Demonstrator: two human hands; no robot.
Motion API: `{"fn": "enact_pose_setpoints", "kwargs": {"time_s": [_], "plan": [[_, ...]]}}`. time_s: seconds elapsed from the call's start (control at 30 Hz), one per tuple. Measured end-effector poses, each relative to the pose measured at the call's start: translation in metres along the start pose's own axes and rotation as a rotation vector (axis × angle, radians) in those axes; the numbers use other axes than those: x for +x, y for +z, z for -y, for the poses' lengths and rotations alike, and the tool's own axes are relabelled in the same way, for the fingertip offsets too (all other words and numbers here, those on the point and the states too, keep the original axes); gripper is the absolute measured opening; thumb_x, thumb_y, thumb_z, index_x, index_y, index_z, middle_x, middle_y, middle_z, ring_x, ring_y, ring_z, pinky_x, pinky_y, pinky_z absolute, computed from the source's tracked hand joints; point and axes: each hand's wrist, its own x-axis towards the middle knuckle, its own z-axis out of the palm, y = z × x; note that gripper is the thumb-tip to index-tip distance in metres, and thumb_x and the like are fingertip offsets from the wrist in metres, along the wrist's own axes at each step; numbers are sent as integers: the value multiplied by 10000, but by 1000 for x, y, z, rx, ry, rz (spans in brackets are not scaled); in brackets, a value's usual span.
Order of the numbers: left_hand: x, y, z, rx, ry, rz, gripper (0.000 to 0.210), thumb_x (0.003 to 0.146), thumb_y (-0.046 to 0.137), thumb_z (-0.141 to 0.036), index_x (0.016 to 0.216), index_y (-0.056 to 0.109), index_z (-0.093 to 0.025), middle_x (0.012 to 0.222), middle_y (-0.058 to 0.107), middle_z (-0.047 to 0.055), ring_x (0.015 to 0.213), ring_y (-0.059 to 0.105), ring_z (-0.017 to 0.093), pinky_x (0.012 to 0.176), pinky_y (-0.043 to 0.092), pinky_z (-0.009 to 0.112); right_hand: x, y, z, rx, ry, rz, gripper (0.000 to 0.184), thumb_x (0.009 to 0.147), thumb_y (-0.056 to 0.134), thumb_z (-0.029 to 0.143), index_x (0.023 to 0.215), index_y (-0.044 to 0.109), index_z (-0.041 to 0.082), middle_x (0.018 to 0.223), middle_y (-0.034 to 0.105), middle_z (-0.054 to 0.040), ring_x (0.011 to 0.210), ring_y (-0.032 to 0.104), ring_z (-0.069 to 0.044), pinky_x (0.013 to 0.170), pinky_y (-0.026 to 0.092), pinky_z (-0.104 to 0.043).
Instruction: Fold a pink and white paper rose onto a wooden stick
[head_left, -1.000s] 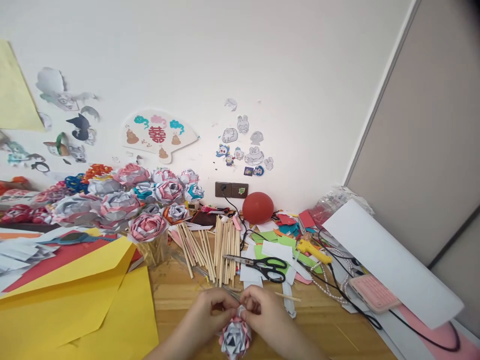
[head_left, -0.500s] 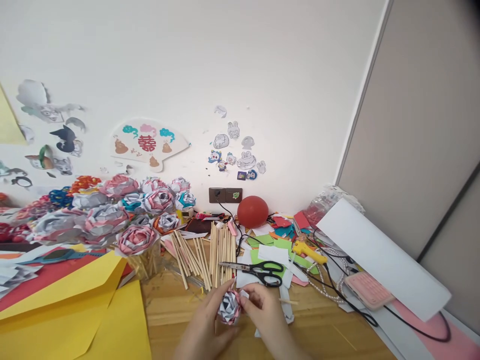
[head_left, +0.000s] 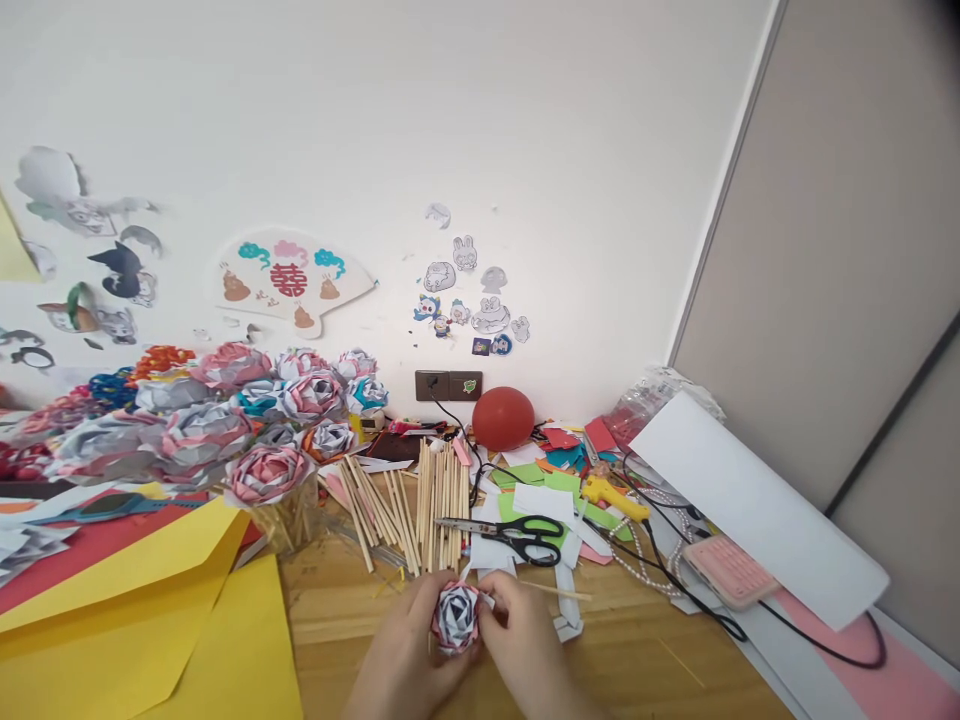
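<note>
A small folded paper flower (head_left: 456, 618), white and grey with pink edges, is held low at the front of the wooden table. My left hand (head_left: 417, 640) wraps round its left side, thumb and fingers closed on it. On the other side my right hand (head_left: 517, 625) pinches at the flower's right edge, where a bit of white paper shows at the fingertips. Just beyond the hands lie black-handled scissors (head_left: 534, 540), across wooden sticks (head_left: 442, 490) and paper scraps. A thin stick (head_left: 555, 591) lies beside my right hand.
Finished paper flowers (head_left: 270, 472) crowd the left back. Yellow paper sheets (head_left: 225, 640) cover the left front. A red balloon (head_left: 503, 418), a yellow glue gun (head_left: 615, 497) with a black cord, a pink calculator-like device (head_left: 730, 573) and a white paper sheet (head_left: 757, 510) lie at the back and right.
The flower has turned slightly, so its centre faces the camera more. My right hand has shifted a little at its edge. The whole view has moved slightly.
</note>
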Motion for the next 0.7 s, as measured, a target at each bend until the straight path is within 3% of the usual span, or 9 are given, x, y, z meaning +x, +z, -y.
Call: {"fn": "enact_pose_setpoints", "kwargs": {"time_s": [0.13,0.3,0.5,0.7], "plan": [[1,-2,5,-32,0,-27,324,712,591,-233,1024,505,-221,961,656,65,873,625,226,758,500,331,0,-10,6,342,39,97,302,783,513,378,927,663,159,851,666,-82,773,609,-221,688,446,-301],[1,-4,7,-173,-53,-78,429,669,640,-258,1071,503,-193,987,673,91,883,639,247,741,526,337,3,-16,7,746,258,229,510,673,595,590,941,655,159,823,668,-76,793,613,-228,706,464,-338],[-3,-3,7,-256,-49,-54,481,641,668,-225,1097,520,-184,1081,648,129,1002,600,273,852,490,379,-7,-10,12,929,229,392,504,686,639,540,1051,590,195,1059,614,-66,1022,538,-228,881,397,-354],[-6,-2,7,-278,-41,-41,457,640,668,-223,1075,536,-177,1028,662,119,942,620,270,833,496,379,-8,-9,8,845,159,405,500,708,628,524,1066,572,178,1067,596,-72,1053,511,-232,900,379,-341]]}}
